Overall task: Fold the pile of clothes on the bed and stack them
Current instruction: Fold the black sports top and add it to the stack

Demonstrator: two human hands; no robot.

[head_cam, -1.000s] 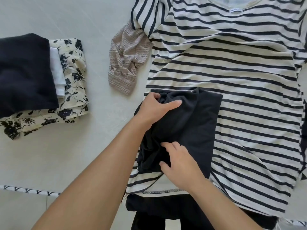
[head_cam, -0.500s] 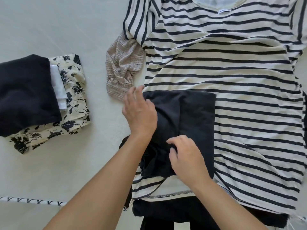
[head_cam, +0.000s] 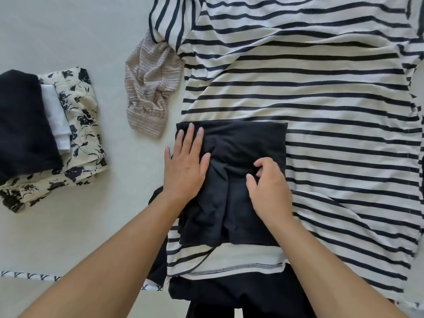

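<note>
A small black garment lies folded into a rough rectangle on top of a spread white shirt with black stripes. My left hand lies flat on the black garment's left edge with its fingers spread. On the right half, my right hand pinches a fold of the fabric between thumb and curled fingers. At the left of the bed sits a stack of folded clothes: a black piece on top, a white one under it, a floral one at the bottom.
A crumpled beige patterned garment lies left of the striped shirt, partly tucked under its sleeve. More dark clothing shows under the shirt's hem near me. The pale bed sheet ends in a patterned border at lower left.
My left hand has let go of the bunched black fabric and now rests flat on its left edge. The garment has gone from crumpled to a flatter rectangle. My right hand stays on it.
</note>
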